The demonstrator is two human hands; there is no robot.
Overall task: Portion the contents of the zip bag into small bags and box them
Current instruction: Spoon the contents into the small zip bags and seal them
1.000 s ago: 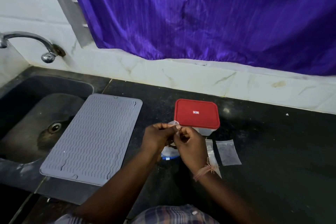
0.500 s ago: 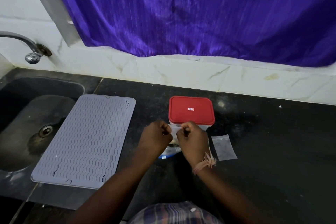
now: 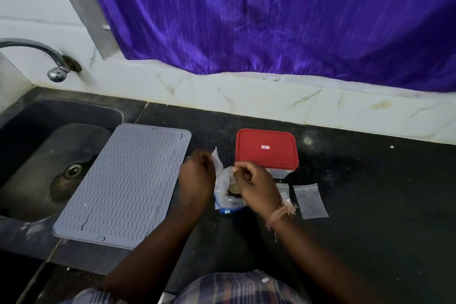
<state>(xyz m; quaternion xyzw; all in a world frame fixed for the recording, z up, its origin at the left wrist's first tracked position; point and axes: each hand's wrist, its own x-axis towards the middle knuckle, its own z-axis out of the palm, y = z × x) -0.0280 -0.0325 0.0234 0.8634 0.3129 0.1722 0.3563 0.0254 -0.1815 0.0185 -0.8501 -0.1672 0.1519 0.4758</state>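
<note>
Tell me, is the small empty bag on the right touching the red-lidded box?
Apart. The head view shows bare black counter between the small bag and the box.

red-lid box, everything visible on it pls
The box is rectangular with rounded corners: a red plastic-looking lid bearing a small white label at its centre, over a clear or whitish base seen only at the near right corner. The lid is on. It sits flat on the dark counter, near the tiled wall. The right hand overlaps its near left edge in view; contact cannot be told. Contents are hidden.
</note>
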